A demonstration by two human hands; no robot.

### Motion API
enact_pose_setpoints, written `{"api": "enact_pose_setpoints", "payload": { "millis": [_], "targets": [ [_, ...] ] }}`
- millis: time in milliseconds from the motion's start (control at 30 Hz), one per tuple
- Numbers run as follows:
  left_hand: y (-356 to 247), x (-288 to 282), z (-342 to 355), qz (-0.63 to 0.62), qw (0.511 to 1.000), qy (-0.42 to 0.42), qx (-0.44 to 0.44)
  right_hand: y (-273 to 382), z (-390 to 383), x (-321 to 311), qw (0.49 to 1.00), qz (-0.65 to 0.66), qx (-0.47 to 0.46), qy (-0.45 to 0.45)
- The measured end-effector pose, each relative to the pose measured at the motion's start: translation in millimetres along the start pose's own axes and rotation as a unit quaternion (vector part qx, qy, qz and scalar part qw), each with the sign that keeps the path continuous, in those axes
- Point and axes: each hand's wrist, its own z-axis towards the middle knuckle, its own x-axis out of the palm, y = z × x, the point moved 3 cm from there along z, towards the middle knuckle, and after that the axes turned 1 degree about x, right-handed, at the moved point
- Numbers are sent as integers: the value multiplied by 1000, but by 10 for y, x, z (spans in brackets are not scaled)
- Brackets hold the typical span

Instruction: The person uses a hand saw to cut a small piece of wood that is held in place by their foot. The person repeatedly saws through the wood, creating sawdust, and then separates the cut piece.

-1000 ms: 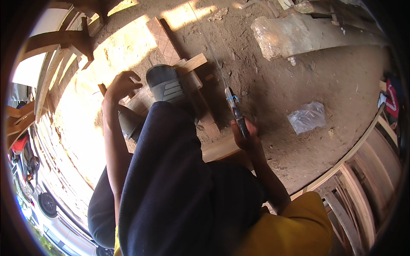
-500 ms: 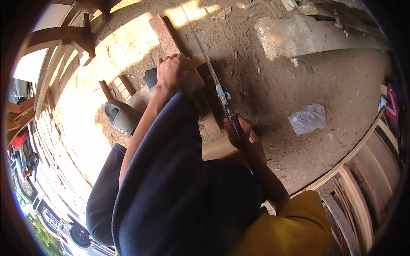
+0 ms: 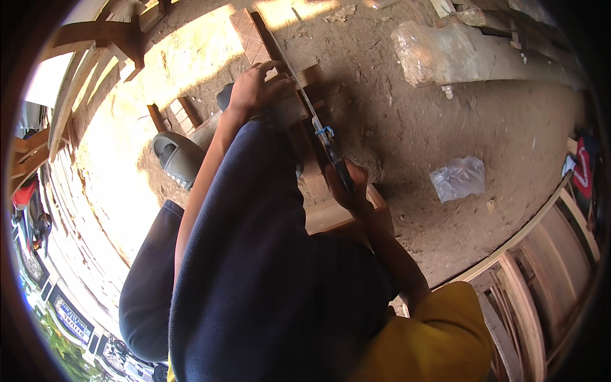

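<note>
The right hand is gripping a saw crossing the wood piece ahead; the left hand, half-curled, is partly covering it, hold unclear. A sandal is lying left, a plastic bag right.

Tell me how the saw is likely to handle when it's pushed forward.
The saw will probably flex sideways if pushed hard, since its blade looks long and slender. It may feel heavier at the near end, where the dark handle looks thicker. The far tip could wobble, as the right hand grips only the handle.
</note>
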Motion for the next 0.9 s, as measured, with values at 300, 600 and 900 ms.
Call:
{"api": "enact_pose_setpoints", "payload": {
  "millis": [300,600,900],
  "targets": [
    [12,-13,169,46,986,126,-102,-101,5,-40,993,37,104,32],
    [16,-35,193,56,979,123,-153,-44,80,-11,995,29,83,56],
    [72,-33,217,71,975,104,-185,153,-289,-203,988,24,128,86]
  ]
}}
